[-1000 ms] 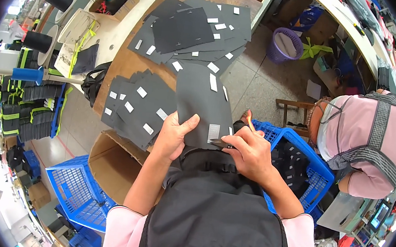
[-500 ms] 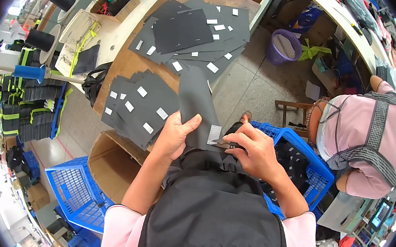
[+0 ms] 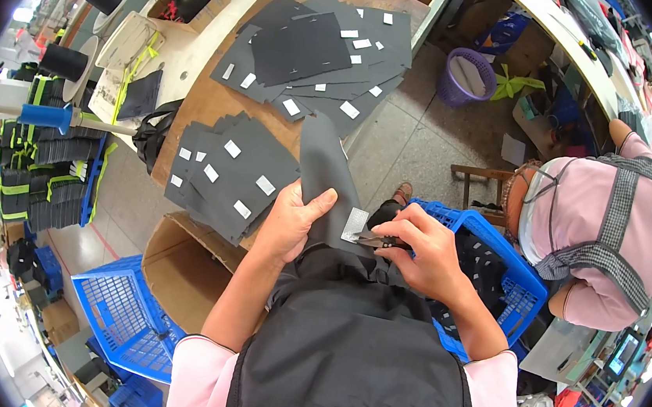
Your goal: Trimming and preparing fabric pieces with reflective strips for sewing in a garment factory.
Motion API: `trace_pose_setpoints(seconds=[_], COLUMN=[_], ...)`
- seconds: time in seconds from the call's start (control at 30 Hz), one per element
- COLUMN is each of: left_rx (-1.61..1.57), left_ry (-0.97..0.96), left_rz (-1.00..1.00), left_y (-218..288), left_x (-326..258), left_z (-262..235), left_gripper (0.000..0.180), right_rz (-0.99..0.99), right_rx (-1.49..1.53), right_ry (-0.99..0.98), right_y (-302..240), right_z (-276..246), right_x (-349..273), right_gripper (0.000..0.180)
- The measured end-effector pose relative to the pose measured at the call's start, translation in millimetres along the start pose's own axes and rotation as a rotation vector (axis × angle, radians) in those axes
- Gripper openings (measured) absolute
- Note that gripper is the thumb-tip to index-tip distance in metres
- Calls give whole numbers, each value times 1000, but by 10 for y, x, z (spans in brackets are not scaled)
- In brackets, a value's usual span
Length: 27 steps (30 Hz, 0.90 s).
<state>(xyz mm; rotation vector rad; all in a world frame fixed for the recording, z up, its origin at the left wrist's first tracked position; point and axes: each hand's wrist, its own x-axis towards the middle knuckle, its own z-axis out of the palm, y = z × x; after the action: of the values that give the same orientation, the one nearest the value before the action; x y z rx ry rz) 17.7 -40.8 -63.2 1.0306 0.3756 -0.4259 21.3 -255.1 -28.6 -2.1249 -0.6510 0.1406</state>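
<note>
My left hand point(image 3: 298, 220) grips a dark grey panel point(image 3: 321, 156), thumb on top, and the panel bends upward away from me. A white patch point(image 3: 355, 225) lies at the panel's near right corner. In my right hand point(image 3: 420, 248) is a pair of small dark thread snips point(image 3: 382, 241), its tips touching or very near the patch's lower edge. Whether the blades are apart I cannot make out. Beyond my hands, on the brown table point(image 3: 193, 116), lie a near stack of grey panels point(image 3: 226, 182) and a larger far pile point(image 3: 305, 48), many with white patches.
To my right stands a blue crate point(image 3: 524, 301) holding dark pieces; a co-worker in pink point(image 3: 606, 230) sits past it. At my left are an open cardboard box point(image 3: 190, 273) and another blue crate point(image 3: 123, 309). A purple basket point(image 3: 454, 94) stands on the floor.
The snips have drawn back slightly to the right, so more of the white patch and the blades shows. My left hand still holds the panel in nearly the same place.
</note>
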Motion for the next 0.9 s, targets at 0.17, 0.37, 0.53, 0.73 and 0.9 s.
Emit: trace_pose_setpoints(seconds=[0.17, 0.37, 0.53, 0.73, 0.9], left_rx=[-11, -19, 4, -23, -75], left_ry=[-1, 19, 6, 21, 127], left_rz=[20, 7, 4, 25, 61], left_y=[4, -15, -29, -29, -53], left_x=[1, -10, 12, 27, 14], left_z=[13, -21, -20, 9, -5], left_gripper=[24, 23, 22, 21, 25], right_rz=[-76, -184, -77, -44, -117], right_rx=[-51, -130, 15, -28, 151], right_ry=[12, 23, 108, 60, -8], right_y=[34, 43, 66, 12, 99], right_z=[71, 139, 165, 204, 195], right_x=[18, -7, -57, 45, -60], right_gripper=[33, 33, 31, 30, 32])
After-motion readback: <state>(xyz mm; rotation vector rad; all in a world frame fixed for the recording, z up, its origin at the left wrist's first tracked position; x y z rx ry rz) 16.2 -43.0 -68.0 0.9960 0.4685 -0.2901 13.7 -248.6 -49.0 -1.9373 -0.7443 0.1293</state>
